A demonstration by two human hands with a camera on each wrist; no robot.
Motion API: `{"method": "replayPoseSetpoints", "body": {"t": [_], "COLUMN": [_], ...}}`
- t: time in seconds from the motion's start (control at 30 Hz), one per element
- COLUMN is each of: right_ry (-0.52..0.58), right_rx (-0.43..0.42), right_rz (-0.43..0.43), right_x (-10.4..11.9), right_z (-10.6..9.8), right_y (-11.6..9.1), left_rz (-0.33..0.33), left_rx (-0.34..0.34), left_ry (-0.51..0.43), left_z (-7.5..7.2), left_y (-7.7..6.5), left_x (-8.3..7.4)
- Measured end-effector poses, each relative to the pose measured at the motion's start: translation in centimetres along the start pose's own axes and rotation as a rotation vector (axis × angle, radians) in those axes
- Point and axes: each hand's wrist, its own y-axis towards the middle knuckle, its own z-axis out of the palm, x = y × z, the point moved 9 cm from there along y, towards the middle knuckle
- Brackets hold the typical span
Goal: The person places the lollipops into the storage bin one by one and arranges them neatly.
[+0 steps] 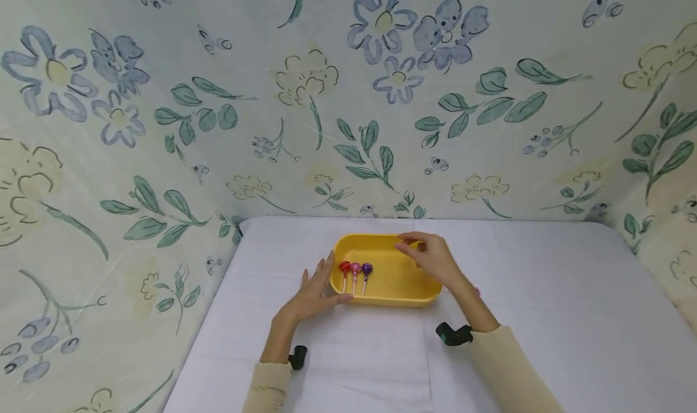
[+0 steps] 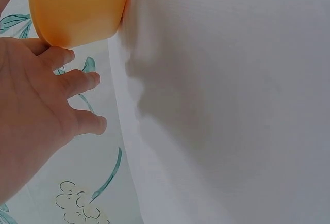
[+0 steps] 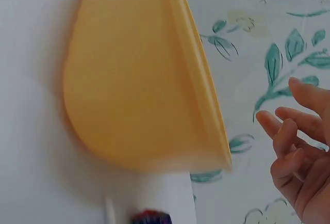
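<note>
From the head, soft light makes the white counter bright around the left grip and the right grip. Both wrist pictures look dimmer and greyer. In the left one, a wide, fuzzy shadow lies on the counter beside the left grip. In the right one, the yellow tray beside the right grip has a smeary bottom edge, and a dark lump is blurry too.

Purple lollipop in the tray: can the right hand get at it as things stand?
Likely yes: the right hand looks empty, and in the head view only bare tray separates it from the purple lollipop.
</note>
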Motion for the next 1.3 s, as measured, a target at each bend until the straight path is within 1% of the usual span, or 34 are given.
{"method": "replayPoseSetpoints", "body": {"t": [0.1,0.17,0.23,0.3,0.33,0.43,0.53,0.63,0.77,0.93,1.1,1.2,1.3], "right_ry": [-0.018,-0.050,-0.082,-0.116,-0.127,-0.117,-0.079,-0.057,-0.035,-0.048,-0.037,-0.025,-0.014], "right_rx": [-0.091,-0.146,-0.164,-0.148,-0.129,-0.015,0.093,0.165,0.218,0.280,0.344,0.364,0.364], "right_rz": [-0.025,-0.026,-0.007,0.020,0.035,0.084,0.105,0.088,0.054,0.021,0.009,0.004,0.001], "right_x": [-1.3,-3.0,-5.0,-7.0,-8.0,-10.3,-11.7,-12.2,-12.3,-12.4,-12.5,-12.4,-12.3], "right_z": [-3.8,-5.9,-7.2,-7.8,-7.8,-6.8,-5.5,-4.7,-4.3,-4.1,-4.0,-4.1,-4.2], "right_y": [-0.7,-1.1,-1.4,-1.6,-1.7,-1.8,-1.9,-2.0,-2.1,-2.1,-2.4,-2.6,-2.7], "left_rz": [-0.003,-0.010,-0.017,-0.019,-0.021,-0.011,-0.004,-0.006,-0.001,0.001,-0.002,-0.002,-0.005], "left_rx": [-0.001,0.002,0.004,0.005,0.007,0.005,0.006,0.011,0.014,0.016,0.010,0.004,0.004], "left_ry": [-0.002,-0.002,-0.005,-0.006,-0.007,-0.004,0.003,0.003,0.002,0.002,0.009,0.010,0.007], "left_z": [-0.1,-0.1,-0.1,-0.1,-0.1,-0.2,-0.2,-0.1,0.1,0.2,0.1,0.1,0.0], "left_y": [-0.1,-0.2,-0.2,-0.3,-0.3,-0.3,-0.3,-0.2,-0.1,-0.1,-0.1,0.0,0.0], "left_x": [-0.1,0.0,0.1,0.1,0.1,0.0,0.0,0.0,0.0,0.0,-0.2,-0.2,-0.1]}}
